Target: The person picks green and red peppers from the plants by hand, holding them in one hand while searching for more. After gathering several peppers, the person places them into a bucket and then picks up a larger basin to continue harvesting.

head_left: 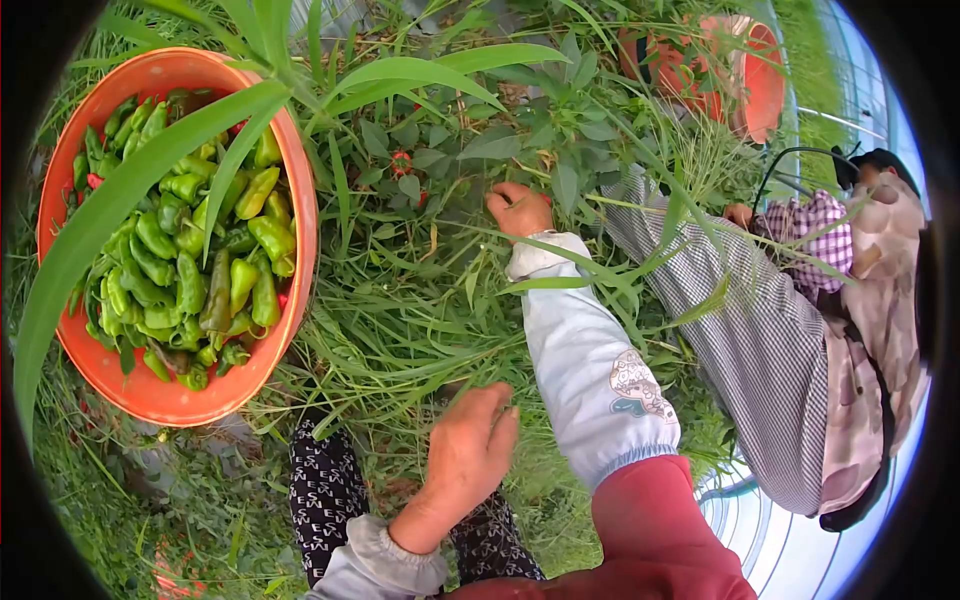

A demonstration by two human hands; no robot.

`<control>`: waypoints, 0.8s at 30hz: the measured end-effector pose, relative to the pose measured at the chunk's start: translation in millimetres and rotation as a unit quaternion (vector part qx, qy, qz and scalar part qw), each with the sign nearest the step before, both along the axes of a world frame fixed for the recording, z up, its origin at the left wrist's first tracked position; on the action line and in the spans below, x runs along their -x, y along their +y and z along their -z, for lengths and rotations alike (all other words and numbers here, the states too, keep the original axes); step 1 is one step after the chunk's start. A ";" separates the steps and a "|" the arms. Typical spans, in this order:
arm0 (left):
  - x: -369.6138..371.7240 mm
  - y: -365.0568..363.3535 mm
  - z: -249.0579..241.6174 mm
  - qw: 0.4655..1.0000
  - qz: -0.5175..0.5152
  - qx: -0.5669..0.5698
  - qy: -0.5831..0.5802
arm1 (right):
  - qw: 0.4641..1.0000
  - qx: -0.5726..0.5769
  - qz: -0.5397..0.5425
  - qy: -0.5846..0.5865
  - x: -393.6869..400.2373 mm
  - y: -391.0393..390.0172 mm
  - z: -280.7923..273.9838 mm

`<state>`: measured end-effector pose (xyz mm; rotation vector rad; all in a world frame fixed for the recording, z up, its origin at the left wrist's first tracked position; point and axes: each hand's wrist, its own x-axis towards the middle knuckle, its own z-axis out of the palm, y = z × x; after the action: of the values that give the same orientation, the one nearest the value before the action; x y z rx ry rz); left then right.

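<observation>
My right hand reaches in among the leafy pepper plants. Its fingers are curled together, and whatever they may hold is hidden. A few red peppers hang to its left. Lower down, my left hand is above the long grass, thumb apart from the fingers, with nothing visible in it. At the left stands an orange tub holding several green peppers, with small bits of red among them. Long grass blades cross over the tub.
Another person in checked trousers is low among the plants at the right, one hand showing. Behind, an orange bucket lies tipped among weeds. My patterned trouser leg is below the tub. White-blue sheeting borders the right.
</observation>
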<state>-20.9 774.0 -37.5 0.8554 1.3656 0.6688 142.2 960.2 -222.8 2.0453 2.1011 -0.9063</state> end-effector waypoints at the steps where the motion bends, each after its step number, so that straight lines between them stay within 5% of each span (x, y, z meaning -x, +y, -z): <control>1: 0.8 3.0 -1.3 1.000 -0.003 0.001 0.000 | 0.997 0.038 0.050 0.034 -1.4 -6.4 -2.7; 4: 0.2 3.4 -3.2 0.999 -0.032 0.025 -0.013 | 0.989 0.055 0.077 0.111 -1.2 -27.0 1.9; 6: 1.3 5.5 -3.5 0.997 -0.060 0.048 -0.025 | 0.898 0.050 0.313 0.303 24.2 -44.2 -53.7; 8: 6.4 10.2 -5.2 0.990 -0.138 0.039 -0.014 | 0.921 -0.091 0.187 0.329 32.7 -59.9 -84.8; 10: 11.0 12.0 -4.1 0.986 -0.159 0.040 -0.013 | 0.891 0.052 0.239 0.382 39.4 -81.6 -127.3; 12: 13.7 17.2 -3.0 0.966 -0.254 -0.042 0.032 | 0.921 0.098 0.118 0.358 47.8 -91.1 -157.4; 14: 19.9 22.7 -7.2 0.958 -0.283 0.005 -0.052 | 0.933 0.087 0.028 0.348 58.1 -100.4 -168.1; 16: 23.9 24.2 -6.8 0.852 -0.393 0.169 -0.301 | 0.932 0.103 0.016 0.348 71.6 -115.2 -177.0; 22: 30.6 24.7 0.6 0.858 -0.395 0.182 -0.273 | 0.800 0.352 0.204 0.441 60.5 -108.2 -212.0; 24: 31.6 24.3 -2.2 0.876 -0.335 0.237 -0.254 | 0.843 0.295 0.263 0.365 46.4 -91.3 -203.3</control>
<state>-52.5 798.3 -35.3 -0.2203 1.2373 0.9456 95.8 869.0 -19.5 2.0945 1.1003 -2.3612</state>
